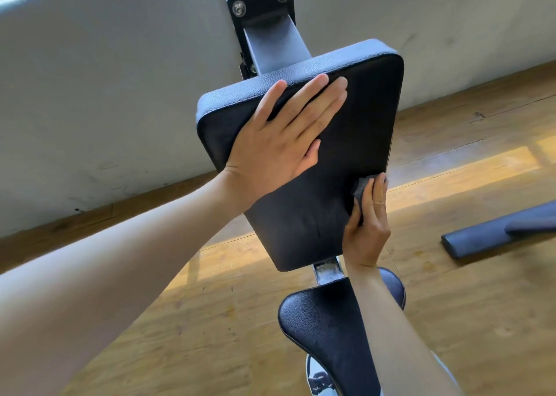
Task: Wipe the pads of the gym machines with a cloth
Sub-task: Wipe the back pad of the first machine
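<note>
Pinching cloth (362, 185) at back pad (346, 142) right edge: right hand (365, 230) | left hand (281, 142) spread flat, upper-left.

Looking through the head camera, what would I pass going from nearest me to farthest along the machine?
Sneaker → seat pad → right hand with grey cloth → left hand flat on back pad → bolted bracket.

Wooden plank floor (481, 320), sunlit band across the middle. Grey wall meets it at far left. On it: dark machine foot bar (493, 236) at right, sneaker (319, 377) at near edge.
</note>
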